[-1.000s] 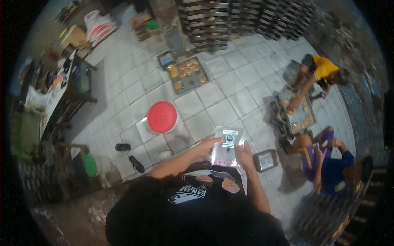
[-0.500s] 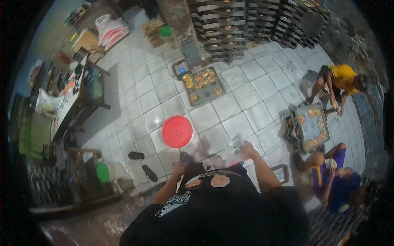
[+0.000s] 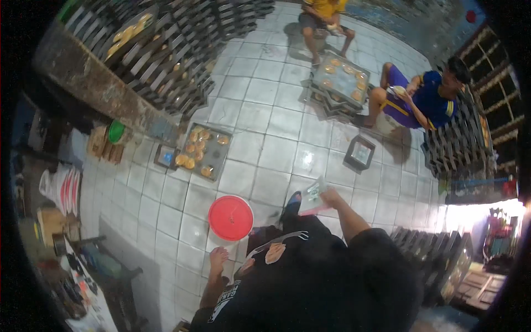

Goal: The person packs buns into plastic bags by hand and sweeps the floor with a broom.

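Observation:
My right hand (image 3: 332,197) is closed on the edge of a clear plastic bag (image 3: 313,198) with green print, held out in front of my body above the tiles. Below and left of my waist, my left hand (image 3: 219,259) hangs with its fingers loosely apart and holds nothing that I can see. Closest to that hand is a tub with a round red lid (image 3: 230,218), standing on the floor.
A metal tray (image 3: 221,160) of buns lies by the pillar (image 3: 105,94). Two people sit at stacked bun trays (image 3: 340,83), handling items. Dark slatted racks (image 3: 182,66) stand behind. A small dark crate (image 3: 359,153) is on the tiles; a cluttered table (image 3: 88,282) stands at lower left.
My view has swung to the right, so the seated people and the trays appear further left and higher. My right hand still holds the plastic bag; my left hand has dropped beside my body.

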`<state>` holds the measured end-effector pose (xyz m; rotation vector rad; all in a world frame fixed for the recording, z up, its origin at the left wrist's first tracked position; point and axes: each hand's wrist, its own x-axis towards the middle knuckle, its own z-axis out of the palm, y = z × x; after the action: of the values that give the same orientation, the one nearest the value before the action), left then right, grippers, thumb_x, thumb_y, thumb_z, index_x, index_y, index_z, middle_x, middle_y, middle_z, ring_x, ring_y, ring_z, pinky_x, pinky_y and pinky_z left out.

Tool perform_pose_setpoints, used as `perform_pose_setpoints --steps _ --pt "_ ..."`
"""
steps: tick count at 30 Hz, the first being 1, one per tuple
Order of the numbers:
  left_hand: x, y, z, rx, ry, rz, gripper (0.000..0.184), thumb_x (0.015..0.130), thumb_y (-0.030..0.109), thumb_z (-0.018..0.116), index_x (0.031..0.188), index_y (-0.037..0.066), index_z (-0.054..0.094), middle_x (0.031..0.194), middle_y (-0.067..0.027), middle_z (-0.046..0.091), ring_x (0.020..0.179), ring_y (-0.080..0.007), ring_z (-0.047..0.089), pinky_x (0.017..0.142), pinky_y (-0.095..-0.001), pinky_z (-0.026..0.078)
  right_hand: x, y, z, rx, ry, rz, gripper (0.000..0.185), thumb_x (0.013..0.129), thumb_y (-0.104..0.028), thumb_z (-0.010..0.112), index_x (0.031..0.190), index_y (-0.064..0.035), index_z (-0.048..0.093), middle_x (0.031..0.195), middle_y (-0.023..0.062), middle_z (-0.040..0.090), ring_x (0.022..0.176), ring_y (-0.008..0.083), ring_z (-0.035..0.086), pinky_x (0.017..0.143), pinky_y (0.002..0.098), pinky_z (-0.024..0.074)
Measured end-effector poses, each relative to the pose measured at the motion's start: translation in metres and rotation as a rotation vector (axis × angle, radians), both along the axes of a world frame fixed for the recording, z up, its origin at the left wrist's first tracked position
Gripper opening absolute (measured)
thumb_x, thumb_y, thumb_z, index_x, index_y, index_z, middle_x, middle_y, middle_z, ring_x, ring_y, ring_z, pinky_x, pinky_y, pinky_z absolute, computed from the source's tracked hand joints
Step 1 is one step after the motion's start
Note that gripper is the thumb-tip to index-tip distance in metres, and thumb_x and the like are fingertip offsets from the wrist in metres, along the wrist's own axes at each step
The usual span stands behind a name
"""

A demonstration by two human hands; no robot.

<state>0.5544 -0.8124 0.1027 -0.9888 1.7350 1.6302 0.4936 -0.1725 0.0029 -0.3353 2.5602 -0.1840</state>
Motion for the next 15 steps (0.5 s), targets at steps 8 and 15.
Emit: perform_pose_setpoints --steps 8,15 --pt "-0.085 0.021 0.001 -0.037 0.14 0.031 0.026 0.098 0.023 0.059 0.114 0.002 0.062 0.098 -0.0104 0.067 0.089 -0.0217 0.068 0.072 -0.0335 0.056 0.033 -0.035 -0.014 -0.282 -0.234 -0.825 0.033 0.085 -0.021 0.062 0.11 -0.0013 0.071 0.107 0.0246 0.071 0.099 0.0363 0.071 0.091 0.0488 0.0529" --pt "-0.105 0.117 0.048 -0.062 0.008 -0.123 0.027 0.101 0.02 0.053 0.116 -0.001 0.061 0.104 -0.0109 0.068 0.089 -0.0203 0.067 0.068 -0.0305 0.055 -0.03 -0.032 -0.037 -0.146 -0.145 -0.233 0.04 0.083 -0.02 0.064 0.116 0.0017 0.07 0.117 0.0246 0.069 0.114 0.0385 0.065 0.106 0.0457 0.0462"
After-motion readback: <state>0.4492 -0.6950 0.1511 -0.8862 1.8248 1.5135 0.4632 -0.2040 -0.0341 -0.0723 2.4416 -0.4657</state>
